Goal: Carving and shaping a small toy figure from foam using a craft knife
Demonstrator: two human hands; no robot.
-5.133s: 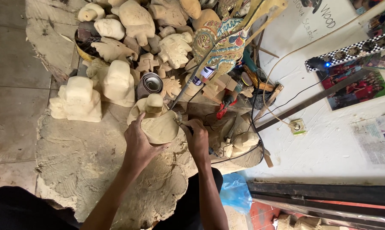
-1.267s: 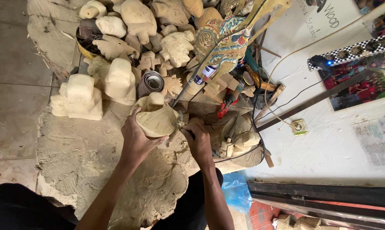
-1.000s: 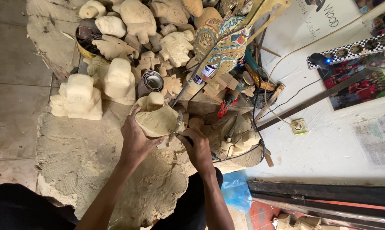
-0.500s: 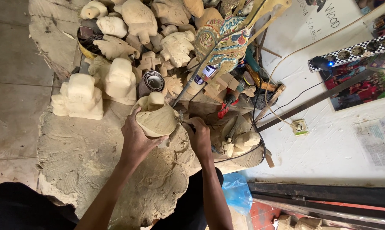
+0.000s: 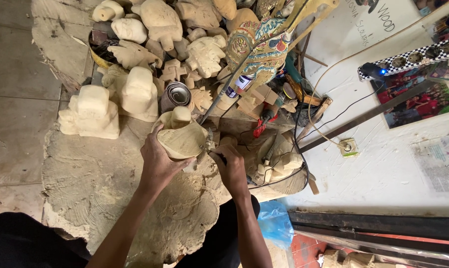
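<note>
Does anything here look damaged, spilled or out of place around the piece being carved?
Nothing stands out. The left hand grips the pale wooden carving, the right hand holds a small tool against it. Unfinished carvings are heaped behind on the worn slab, cluttered but intact.

Under your hands you have a broad, rough slab of pale wood [image 5: 100, 188] as your worktop, filling the lower left of the frame and lying on the grey tiled floor [image 5: 13, 94]. Directly on it, toward the upper left, stand blocky unfinished carvings [image 5: 90, 111], a metal tin [image 5: 177, 93], and a heap of pale wooden figures [image 5: 160, 22].
</note>
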